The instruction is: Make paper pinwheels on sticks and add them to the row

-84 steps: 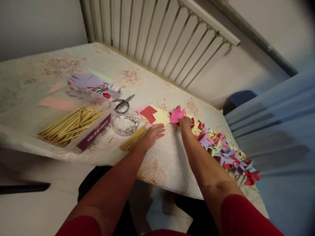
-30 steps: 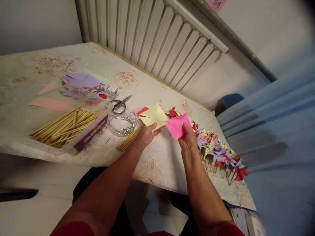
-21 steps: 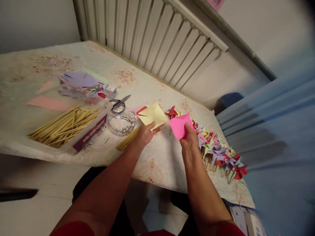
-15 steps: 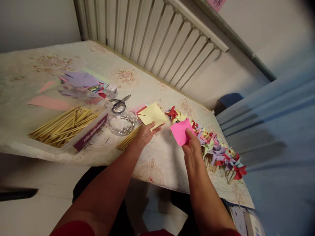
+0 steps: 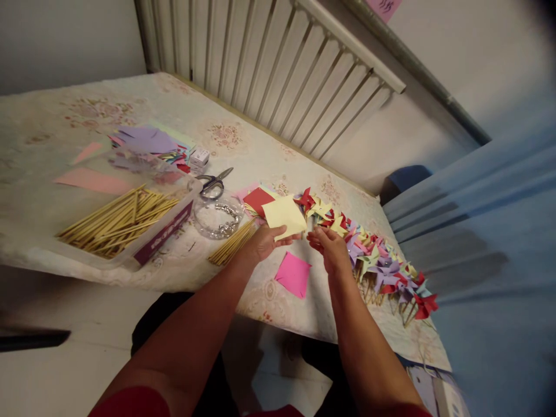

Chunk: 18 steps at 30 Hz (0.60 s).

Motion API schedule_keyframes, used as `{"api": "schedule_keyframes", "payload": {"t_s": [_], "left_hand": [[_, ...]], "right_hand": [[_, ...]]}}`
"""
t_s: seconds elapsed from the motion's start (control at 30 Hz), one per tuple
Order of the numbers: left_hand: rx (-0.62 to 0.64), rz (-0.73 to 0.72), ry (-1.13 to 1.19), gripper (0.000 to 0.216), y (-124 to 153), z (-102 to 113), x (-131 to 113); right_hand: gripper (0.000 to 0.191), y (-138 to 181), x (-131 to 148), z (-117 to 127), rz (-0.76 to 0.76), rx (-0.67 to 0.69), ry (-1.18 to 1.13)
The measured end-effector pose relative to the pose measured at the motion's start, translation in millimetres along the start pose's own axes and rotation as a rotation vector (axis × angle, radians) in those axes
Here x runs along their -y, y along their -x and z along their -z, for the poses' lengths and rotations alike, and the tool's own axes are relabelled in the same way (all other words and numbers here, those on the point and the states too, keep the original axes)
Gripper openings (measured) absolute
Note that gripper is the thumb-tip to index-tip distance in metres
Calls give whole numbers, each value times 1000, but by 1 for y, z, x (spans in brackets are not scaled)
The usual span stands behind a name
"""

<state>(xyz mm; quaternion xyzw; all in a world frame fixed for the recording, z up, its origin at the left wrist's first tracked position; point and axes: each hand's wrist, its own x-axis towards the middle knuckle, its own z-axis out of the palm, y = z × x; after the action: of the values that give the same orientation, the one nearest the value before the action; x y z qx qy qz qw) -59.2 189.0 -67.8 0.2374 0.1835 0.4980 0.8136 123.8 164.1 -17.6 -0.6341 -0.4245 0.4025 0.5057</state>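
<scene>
My left hand [image 5: 266, 243] grips a square sheet of pale yellow paper [image 5: 284, 216] between thumb and fingers, above the table. Close to the sheet's right corner is my right hand [image 5: 330, 246], its fingers loosely bent and apart, with nothing seen in them. A bright pink paper square [image 5: 293, 274], cut at its corners, lies on the cloth below both hands. Behind the yellow sheet, a red paper square [image 5: 258, 200] tops a small pile of coloured paper. Thin wooden sticks [image 5: 231, 243] lie beside my left wrist.
Many finished paper pinwheels [image 5: 386, 269] stretch along the right side. Scissors [image 5: 212, 184] and a round clear dish [image 5: 218, 218] of metal pins sit left of centre. Further left are a plastic box [image 5: 163, 237] of sticks and paper scraps [image 5: 145, 140]. A radiator [image 5: 260, 63] borders the table.
My right hand has let go of the pink square, which now lies on the table. The yellow sheet has shifted right and toward me in my left hand, uncovering the red square.
</scene>
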Motion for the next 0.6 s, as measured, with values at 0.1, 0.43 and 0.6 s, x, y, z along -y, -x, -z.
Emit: {"api": "schedule_keyframes", "payload": {"t_s": [0.1, 0.43, 0.6], "left_hand": [[94, 82, -109, 38, 1, 0, 6], [17, 121, -194, 38, -3, 3, 14], [-105, 95, -122, 33, -4, 4, 10]], "right_hand": [[41, -6, 9, -9, -112, 111, -81], [33, -37, 8, -22, -43, 179, -36], [30, -77, 27, -53, 66, 278, 43]]}}
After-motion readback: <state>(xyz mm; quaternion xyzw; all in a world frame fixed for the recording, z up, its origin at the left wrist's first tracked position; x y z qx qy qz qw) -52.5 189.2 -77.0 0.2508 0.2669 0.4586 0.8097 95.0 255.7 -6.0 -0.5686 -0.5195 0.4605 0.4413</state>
